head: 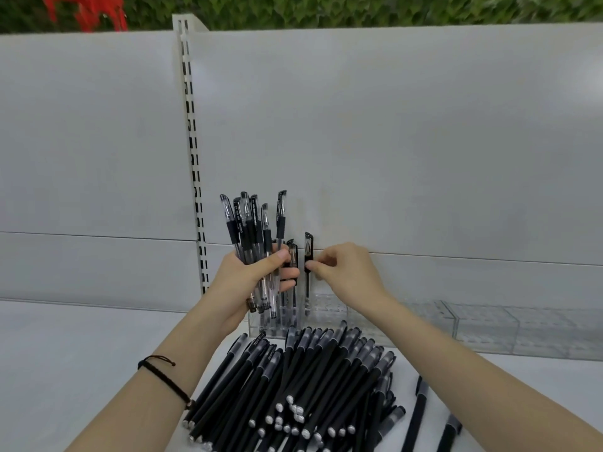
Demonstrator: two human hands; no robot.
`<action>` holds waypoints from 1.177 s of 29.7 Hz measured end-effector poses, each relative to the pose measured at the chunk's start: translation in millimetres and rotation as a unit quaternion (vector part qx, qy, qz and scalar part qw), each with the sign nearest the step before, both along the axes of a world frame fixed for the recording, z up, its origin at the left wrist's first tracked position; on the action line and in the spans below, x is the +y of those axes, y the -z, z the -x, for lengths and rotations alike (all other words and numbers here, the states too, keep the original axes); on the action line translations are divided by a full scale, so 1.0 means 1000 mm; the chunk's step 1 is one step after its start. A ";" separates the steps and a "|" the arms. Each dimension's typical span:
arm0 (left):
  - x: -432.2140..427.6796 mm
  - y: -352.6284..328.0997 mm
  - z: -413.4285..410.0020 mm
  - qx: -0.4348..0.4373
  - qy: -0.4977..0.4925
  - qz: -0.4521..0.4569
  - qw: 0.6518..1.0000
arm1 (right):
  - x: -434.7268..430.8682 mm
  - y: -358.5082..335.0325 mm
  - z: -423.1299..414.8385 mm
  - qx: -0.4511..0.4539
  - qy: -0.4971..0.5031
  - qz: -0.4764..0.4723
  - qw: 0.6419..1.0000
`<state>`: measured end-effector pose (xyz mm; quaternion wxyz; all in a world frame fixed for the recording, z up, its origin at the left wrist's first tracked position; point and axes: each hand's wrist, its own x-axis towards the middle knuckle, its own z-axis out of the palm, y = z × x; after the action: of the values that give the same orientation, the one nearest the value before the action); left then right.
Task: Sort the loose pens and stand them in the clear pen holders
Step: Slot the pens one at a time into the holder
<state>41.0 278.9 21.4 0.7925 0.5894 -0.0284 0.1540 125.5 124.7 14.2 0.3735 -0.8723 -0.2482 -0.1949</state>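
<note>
The left hand [253,275] grips a bundle of clear pens [249,223], upright with caps up. Just to its right, the right hand [346,269] pinches a single pen [308,256], vertical and cap up, its lower end in the clear pen holder [329,309]. Nearer, black pens [310,386] lie heaped, caps pointing far.

Black pens [303,386] heaped flat, few clear pens [293,303] upright in clear holder [329,316]
</note>
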 end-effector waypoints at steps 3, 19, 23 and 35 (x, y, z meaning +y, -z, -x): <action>-0.002 0.002 0.000 0.025 0.017 0.008 1.000 | -0.002 0.004 -0.001 0.022 -0.002 0.028 0.999; 0.001 0.003 -0.003 0.018 -0.022 0.017 0.999 | 0.011 0.002 -0.001 0.042 -0.024 -0.043 0.998; 0.001 0.003 -0.004 0.020 -0.028 0.016 0.999 | 0.012 0.005 0.001 0.050 -0.020 -0.036 0.998; 0.000 0.007 -0.004 0.031 0.015 -0.020 0.999 | -0.001 -0.010 -0.004 0.106 0.017 0.060 0.992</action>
<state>45.0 278.5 14.1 0.7832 0.6093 -0.0152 0.1234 129.4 124.0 24.4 0.3415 -0.9129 -0.2034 -0.0923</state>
